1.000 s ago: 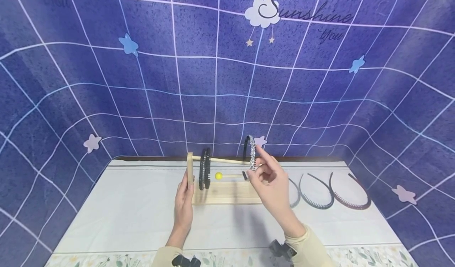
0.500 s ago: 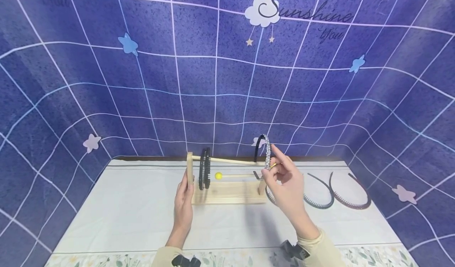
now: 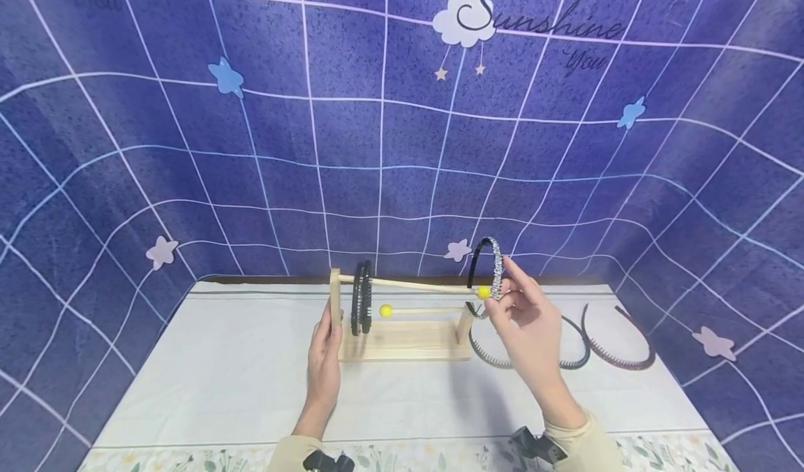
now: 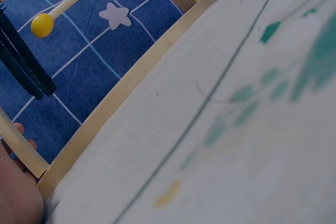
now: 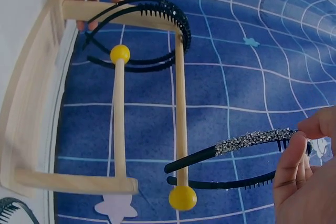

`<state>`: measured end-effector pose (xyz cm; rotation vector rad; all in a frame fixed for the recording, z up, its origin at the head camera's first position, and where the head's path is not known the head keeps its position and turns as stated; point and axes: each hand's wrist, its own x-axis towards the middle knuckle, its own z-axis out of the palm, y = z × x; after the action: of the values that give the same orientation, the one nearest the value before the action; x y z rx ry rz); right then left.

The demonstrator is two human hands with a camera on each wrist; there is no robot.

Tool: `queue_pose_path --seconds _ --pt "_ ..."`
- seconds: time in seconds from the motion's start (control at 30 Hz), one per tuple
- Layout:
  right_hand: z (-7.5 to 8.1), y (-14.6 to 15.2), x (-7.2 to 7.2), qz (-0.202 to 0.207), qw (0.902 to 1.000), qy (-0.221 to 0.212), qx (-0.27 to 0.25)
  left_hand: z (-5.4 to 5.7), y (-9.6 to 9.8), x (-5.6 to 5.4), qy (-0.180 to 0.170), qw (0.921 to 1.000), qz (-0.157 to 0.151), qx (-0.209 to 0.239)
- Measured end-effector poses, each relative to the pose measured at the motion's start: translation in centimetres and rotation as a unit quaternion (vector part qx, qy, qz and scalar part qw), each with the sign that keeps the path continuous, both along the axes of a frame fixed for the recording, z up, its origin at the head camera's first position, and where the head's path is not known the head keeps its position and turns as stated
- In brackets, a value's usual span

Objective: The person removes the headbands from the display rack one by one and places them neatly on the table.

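Observation:
My right hand (image 3: 530, 329) pinches a black toothed headband with silver glitter (image 3: 498, 266) between thumb and fingers. This headband is upright at the right end of a wooden rack's upper rod (image 3: 414, 286), by its yellow ball (image 3: 484, 292). In the right wrist view, the ends of the glittery headband (image 5: 252, 141) cross the rod just above the ball. My left hand (image 3: 323, 364) holds the rack's left upright (image 3: 336, 297). Close to that upright, two black toothed headbands (image 5: 184, 27) hang on the upper rod. Part of the left hand is hidden behind the wood.
The rack's lower rod (image 3: 427, 311) has a yellow ball (image 3: 386, 311) at its left end and joins a short right post (image 3: 465, 323). Several headbands, including a brown one (image 3: 628, 364), lie right of the rack on the white tablecloth (image 3: 239, 374). A blue curtain (image 3: 352, 137) hangs behind.
My right hand has moved right, taking the glittery headband along the upper rod to its yellow-ball end. The left hand, the rack and the two black headbands have stayed put.

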<state>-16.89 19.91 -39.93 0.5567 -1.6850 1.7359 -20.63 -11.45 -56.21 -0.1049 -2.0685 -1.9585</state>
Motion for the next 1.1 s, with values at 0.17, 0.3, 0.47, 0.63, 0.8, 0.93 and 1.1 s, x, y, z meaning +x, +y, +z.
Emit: queue_pose_path --seconds 0.17,0.3,0.47,0.63,0.8,0.93,1.1 --pt "0.2 0.7 0.2 -0.005 0.9999 -0.003 -0.011 0.0 0.0 0.0 0.000 1.0000 0.000 -0.003" --pt "0.3 1.2 0.3 -0.021 0.9997 -0.006 -0.009 0.0 0.0 0.0 -0.003 1.0000 0.002 -0.006" --pt "0.2 1.7 0.4 -0.014 0.9997 -0.008 -0.017 0.1 0.0 0.0 -0.004 0.9999 0.002 -0.011" --pt "0.2 2.3 0.7 -0.023 0.9986 -0.038 -0.027 0.3 0.1 0.1 -0.004 1.0000 -0.001 -0.006" --pt "0.2 3.0 1.0 -0.051 0.9947 -0.087 -0.019 0.2 0.2 0.1 -0.002 1.0000 -0.002 -0.002" --pt "-0.1 3.5 1.2 -0.086 0.9898 -0.112 0.020 0.1 0.1 0.0 -0.001 1.0000 -0.003 0.002" --pt "-0.7 4.2 1.2 -0.107 0.9853 -0.126 0.041 0.1 0.1 0.0 -0.002 1.0000 0.000 0.005"
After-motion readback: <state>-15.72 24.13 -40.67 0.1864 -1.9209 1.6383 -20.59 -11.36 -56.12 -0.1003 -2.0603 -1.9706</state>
